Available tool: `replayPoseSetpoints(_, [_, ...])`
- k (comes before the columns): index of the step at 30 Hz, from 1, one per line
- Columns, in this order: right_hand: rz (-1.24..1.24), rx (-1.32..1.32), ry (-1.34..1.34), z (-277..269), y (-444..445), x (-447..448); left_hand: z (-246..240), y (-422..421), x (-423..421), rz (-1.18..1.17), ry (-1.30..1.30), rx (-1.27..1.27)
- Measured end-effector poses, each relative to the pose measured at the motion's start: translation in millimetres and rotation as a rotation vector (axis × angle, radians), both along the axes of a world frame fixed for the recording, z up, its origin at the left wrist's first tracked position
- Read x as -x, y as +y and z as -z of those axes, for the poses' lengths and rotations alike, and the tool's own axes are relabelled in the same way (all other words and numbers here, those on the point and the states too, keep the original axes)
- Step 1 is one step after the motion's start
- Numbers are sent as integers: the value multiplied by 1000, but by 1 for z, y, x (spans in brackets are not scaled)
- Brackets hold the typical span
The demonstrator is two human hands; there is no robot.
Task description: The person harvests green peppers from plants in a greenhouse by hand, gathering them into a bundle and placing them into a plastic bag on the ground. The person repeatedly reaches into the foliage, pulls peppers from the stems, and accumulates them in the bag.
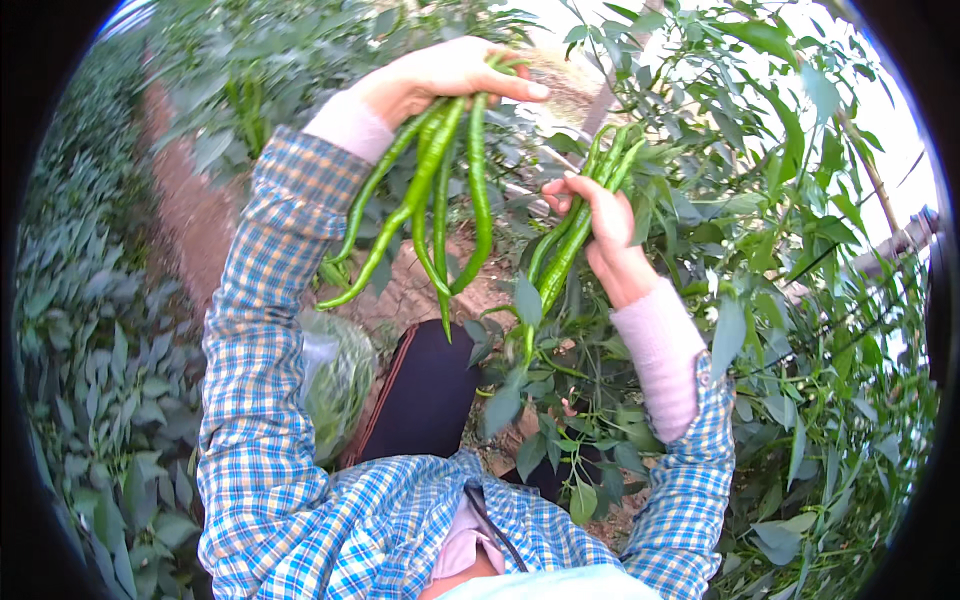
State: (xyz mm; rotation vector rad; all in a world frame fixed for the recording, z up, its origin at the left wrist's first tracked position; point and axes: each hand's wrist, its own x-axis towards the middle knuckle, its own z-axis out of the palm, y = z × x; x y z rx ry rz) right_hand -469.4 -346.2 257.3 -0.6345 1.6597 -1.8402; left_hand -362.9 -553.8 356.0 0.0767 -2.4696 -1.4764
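Observation:
My left hand [465, 71], raised at the upper middle, is closed on the stem ends of several long green chili peppers [431, 169], which hang down below it. To its right and lower, my right hand [607, 217] grips a second bunch of long green chili peppers [574, 244]. These stand nearly upright through the fingers, their stem ends at the top and their lower tips among leaves. The two bunches are apart. Leaves hide part of the right bunch's lower end.
Leafy pepper plants [780, 225] crowd the right side, with more plants [97, 300] at the left. A soil path [187, 225] runs between rows. A clear plastic bag [337, 382] with green contents lies beside my knee [424, 390]. A pole [892, 244] crosses the plants at right.

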Motion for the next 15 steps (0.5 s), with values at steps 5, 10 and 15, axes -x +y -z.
replayPoseSetpoints(5, [-335,189,-82,-33,-28,-61,14,-9,-32,133,-67,-290])
replayPoseSetpoints(10, [-495,290,-274,-44,-62,-114,10,-4,-72,3,-44,-486])
replayPoseSetpoints(15, [-618,388,-236,-33,-84,-153,17,8,-121,-340,215,-95])
